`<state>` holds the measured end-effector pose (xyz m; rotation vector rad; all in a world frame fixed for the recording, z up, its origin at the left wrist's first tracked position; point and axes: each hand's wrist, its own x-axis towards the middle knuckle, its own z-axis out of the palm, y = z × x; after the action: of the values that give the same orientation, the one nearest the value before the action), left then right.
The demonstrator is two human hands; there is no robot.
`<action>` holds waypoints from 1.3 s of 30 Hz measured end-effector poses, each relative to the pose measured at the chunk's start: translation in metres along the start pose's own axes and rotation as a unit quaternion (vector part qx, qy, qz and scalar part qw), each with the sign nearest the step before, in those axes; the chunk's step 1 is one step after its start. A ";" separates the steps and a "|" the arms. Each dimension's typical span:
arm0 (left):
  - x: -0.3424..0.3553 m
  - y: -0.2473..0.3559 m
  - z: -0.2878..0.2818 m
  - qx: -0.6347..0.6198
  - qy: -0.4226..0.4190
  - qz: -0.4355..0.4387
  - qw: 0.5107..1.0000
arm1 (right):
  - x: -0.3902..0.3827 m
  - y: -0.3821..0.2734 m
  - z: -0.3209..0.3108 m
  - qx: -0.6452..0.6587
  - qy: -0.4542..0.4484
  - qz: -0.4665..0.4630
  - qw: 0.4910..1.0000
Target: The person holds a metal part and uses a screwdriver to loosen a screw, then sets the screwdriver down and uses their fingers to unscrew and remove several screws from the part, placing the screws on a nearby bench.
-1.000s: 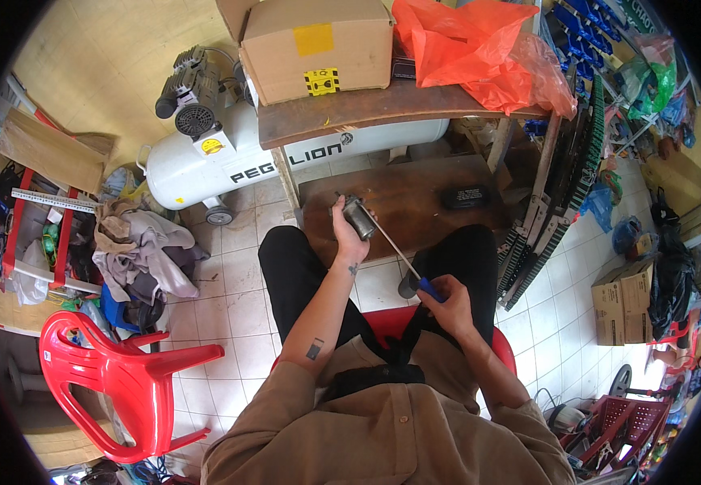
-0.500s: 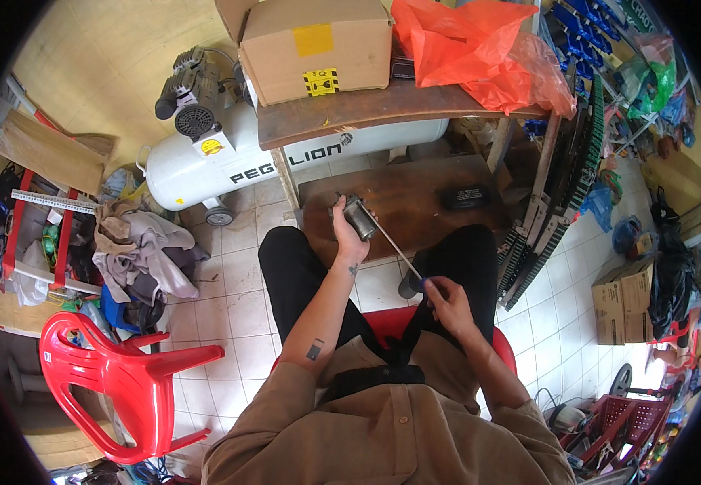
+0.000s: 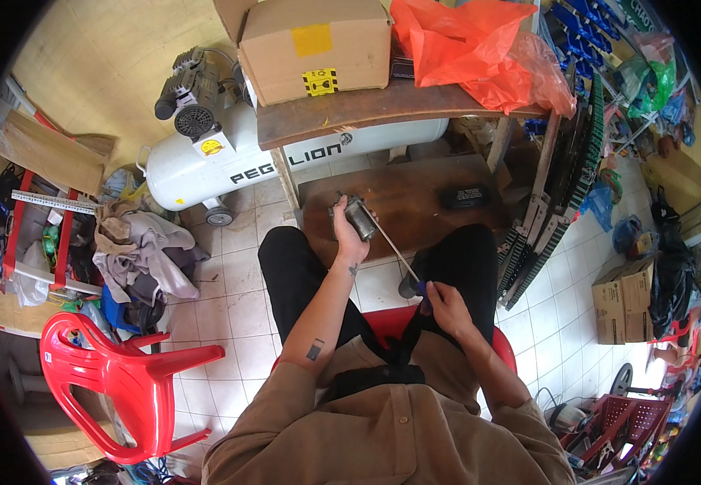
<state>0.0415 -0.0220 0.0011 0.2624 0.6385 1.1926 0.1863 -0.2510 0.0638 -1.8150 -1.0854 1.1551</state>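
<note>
In front of my knees, my left hand (image 3: 349, 237) is wrapped round a grey metal cylinder (image 3: 360, 221) that looks like a small motor. It is held tilted, with my fingers partly hidden behind it. My right hand (image 3: 448, 308), lower and to the right, grips the blue handle of a long thin screwdriver (image 3: 399, 256). The shaft slants up and left to the cylinder's right side. Its tip reaches the far end there, too small to tell what it touches.
Ahead stands a wooden table (image 3: 318, 123) with a cardboard box (image 3: 318, 56) and an orange plastic bag (image 3: 467, 48). A black case (image 3: 463, 196) lies on the low wooden board (image 3: 399, 174). Behind is a white air compressor (image 3: 205, 166). A red plastic chair (image 3: 116, 380) stands left; black toothed rails (image 3: 556, 202) lean right.
My right hand has shifted its hold on the screwdriver, and more of the blue handle now shows. The left hand and the metal cylinder have stayed almost still.
</note>
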 end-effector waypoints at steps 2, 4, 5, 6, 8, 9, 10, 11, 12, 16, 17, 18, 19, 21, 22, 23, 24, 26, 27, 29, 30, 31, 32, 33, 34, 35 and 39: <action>0.001 -0.002 -0.001 0.000 -0.002 -0.011 1.000 | 0.001 0.001 0.000 0.000 -0.006 0.039 0.999; -0.002 -0.004 0.000 0.008 -0.003 -0.012 1.000 | 0.001 -0.006 -0.006 -0.015 -0.030 0.059 0.998; -0.003 -0.004 0.001 0.013 -0.003 -0.012 1.000 | 0.001 -0.009 -0.008 -0.022 -0.042 0.069 0.997; -0.002 -0.005 0.000 0.014 -0.004 -0.010 1.000 | 0.001 -0.006 -0.005 -0.057 0.016 -0.022 0.998; 0.000 -0.006 -0.002 0.017 -0.005 -0.005 1.000 | 0.000 0.003 0.003 -0.125 0.130 -0.203 0.962; 0.001 -0.006 -0.003 0.016 -0.003 -0.007 1.000 | -0.001 -0.001 0.001 -0.094 0.102 -0.132 0.982; 0.002 -0.005 -0.005 0.015 -0.001 -0.009 1.000 | -0.003 -0.010 -0.003 -0.062 0.072 -0.059 0.994; 0.003 -0.004 -0.006 0.014 0.001 -0.010 1.000 | -0.004 -0.014 -0.005 -0.030 0.041 0.014 0.999; 0.002 -0.004 -0.004 0.014 0.004 -0.012 1.000 | -0.004 -0.013 -0.005 -0.019 0.041 0.009 0.999; 0.000 -0.001 0.000 0.006 0.004 -0.013 1.000 | -0.002 0.001 0.000 -0.006 0.036 -0.023 0.999; 0.000 -0.001 0.000 0.002 0.000 -0.013 1.000 | -0.002 0.004 0.001 -0.012 0.034 -0.033 0.999; 0.000 0.000 0.000 -0.001 0.002 -0.012 1.000 | -0.002 0.002 0.002 -0.010 0.032 -0.029 0.999; 0.000 0.000 0.001 -0.004 0.003 -0.011 1.000 | -0.002 0.000 0.003 -0.008 0.031 -0.025 0.999; 0.000 0.000 0.000 -0.006 0.003 -0.008 1.000 | -0.003 -0.007 0.003 -0.022 0.022 -0.008 0.999; 0.000 0.000 0.000 -0.004 0.001 -0.006 1.000 | -0.003 -0.013 0.002 -0.038 0.014 0.005 0.999; 0.000 -0.001 -0.001 -0.002 0.000 -0.004 1.000 | -0.003 -0.016 0.001 -0.053 0.007 0.017 0.998; 0.000 -0.002 -0.001 -0.004 0.000 -0.006 1.000 | -0.002 -0.013 -0.001 -0.040 0.000 0.037 0.999; 0.000 -0.004 -0.001 -0.008 0.000 -0.011 1.000 | 0.002 -0.003 -0.003 -0.013 -0.012 0.076 0.997; -0.001 -0.004 0.000 -0.006 0.003 -0.012 1.000 | 0.003 0.001 -0.001 -0.036 0.022 0.013 0.999; -0.001 -0.003 0.001 -0.002 0.010 -0.015 1.000 | 0.000 0.007 0.003 -0.082 0.089 -0.111 0.986; -0.001 -0.002 0.001 -0.005 0.011 -0.017 1.000 | 0.000 0.006 0.001 -0.095 0.082 -0.099 0.987; -0.001 -0.001 0.001 -0.008 0.012 -0.019 1.000 | -0.001 0.003 -0.002 -0.108 0.075 -0.086 0.988; -0.001 0.000 0.000 -0.010 0.014 -0.021 1.000 | -0.002 0.000 -0.005 -0.121 0.068 -0.073 0.988; -0.001 0.000 0.001 -0.009 0.015 -0.019 1.000 | -0.003 -0.006 -0.005 -0.086 0.062 -0.046 0.993; -0.001 0.000 0.002 -0.008 0.016 -0.016 1.000 | -0.006 -0.014 -0.005 -0.050 0.055 -0.018 0.997; -0.001 0.000 0.002 -0.007 0.017 -0.014 1.000 | -0.006 -0.018 -0.005 -0.015 0.048 0.009 0.999; -0.001 0.001 0.003 -0.013 0.016 -0.013 1.000 | -0.006 -0.006 0.000 -0.001 0.027 -0.007 1.000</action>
<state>0.0423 -0.0227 0.0042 0.2138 0.6515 1.1818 0.1831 -0.2536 0.0711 -1.8268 -1.0666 1.0913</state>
